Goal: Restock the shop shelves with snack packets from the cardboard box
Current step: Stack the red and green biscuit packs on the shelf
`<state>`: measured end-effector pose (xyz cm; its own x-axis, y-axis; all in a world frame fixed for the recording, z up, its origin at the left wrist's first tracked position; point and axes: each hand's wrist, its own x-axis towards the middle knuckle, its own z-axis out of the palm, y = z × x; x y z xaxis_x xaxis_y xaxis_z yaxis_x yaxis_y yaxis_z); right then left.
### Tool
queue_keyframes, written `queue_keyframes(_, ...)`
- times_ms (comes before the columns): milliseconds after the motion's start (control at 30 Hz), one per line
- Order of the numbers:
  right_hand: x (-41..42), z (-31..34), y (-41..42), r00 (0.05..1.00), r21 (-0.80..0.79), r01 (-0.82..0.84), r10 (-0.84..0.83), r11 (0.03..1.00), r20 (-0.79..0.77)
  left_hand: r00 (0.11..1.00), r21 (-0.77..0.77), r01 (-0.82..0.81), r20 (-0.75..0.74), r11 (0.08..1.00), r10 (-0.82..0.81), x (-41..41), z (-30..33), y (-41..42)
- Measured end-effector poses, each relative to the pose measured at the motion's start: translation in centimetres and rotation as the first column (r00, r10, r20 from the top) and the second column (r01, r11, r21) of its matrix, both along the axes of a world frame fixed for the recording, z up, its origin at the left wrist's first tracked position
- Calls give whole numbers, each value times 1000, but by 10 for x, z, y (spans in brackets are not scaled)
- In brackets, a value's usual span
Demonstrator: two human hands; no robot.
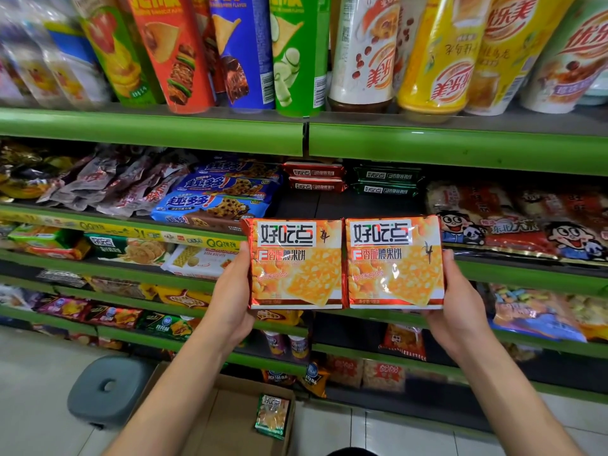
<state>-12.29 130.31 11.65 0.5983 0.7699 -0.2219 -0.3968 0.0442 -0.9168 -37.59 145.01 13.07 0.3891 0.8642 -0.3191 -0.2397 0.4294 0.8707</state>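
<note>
The left hand [230, 291] grips the outer edge of one orange biscuit packet [296, 263], and the right hand [460, 301] grips the outer edge of a second orange packet [394, 262]. The two packets are held upright side by side, their inner edges touching, in front of the green shelves [460, 149]. Just beyond the hands, on the shelf, lie stacked red packets [314, 179] and green packets [386, 182]. Below the hands, on the floor, the cardboard box [227, 419] holds one green packet [272, 416]. A grey stool [105, 390] stands beside the box, under the left forearm.
</note>
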Motion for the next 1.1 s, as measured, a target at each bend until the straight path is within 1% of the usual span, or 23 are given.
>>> queue_keyframes(133, -1, 3, -1, 1000, 10, -14, 14, 1000, -3, 998, -11, 3, 64, 1000, -2, 0, 2, -1)
queue_keyframes(433, -4, 7, -2, 1000, 3, -3, 3, 1000, -16, 996, -20, 10, 88, 1000, -9, 4, 4, -1)
queue_keyframes(567, -4, 8, -2, 1000, 1, -24, 24, 1000, -6, 995, -29, 14, 99, 999, -11, 5, 2, -1)
queue_keyframes(667, -5, 9, -3, 999, 19, -36, 37, 999, -32, 991, 3, 52, 122, 999, -52, 3, 0, -3)
queue_keyframes(767, -2, 5, -4, 995, 84, -72, 77, 994, -61, 992, 48, 58, 107, 997, -63, 3, -4, -1)
queue_keyframes(833, -2, 3, -4, 986, 137, -65, 85, 988, -147, 990, -4, 50, 134, 999, -49, 3, -5, 0)
queue_keyframes(867, -3, 3, -3, 971, 165, -56, 92, 985, -223, 986, -68, 47, 166, 997, -35, 5, -5, 1)
queue_keyframes(967, -8, 6, 1, 863, 206, -32, 131, 978, -488, 945, -268, 65, 325, 961, 27, 9, -4, 1)
queue_keyframes(1033, -11, 8, 7, 791, 224, -77, 196, 972, -580, 899, -323, 142, 437, 936, 14, 13, -5, -1)
queue_keyframes(1100, -16, 11, 13, 732, 278, -155, 299, 948, -612, 851, -332, 221, 526, 917, -15, 20, -6, -3)
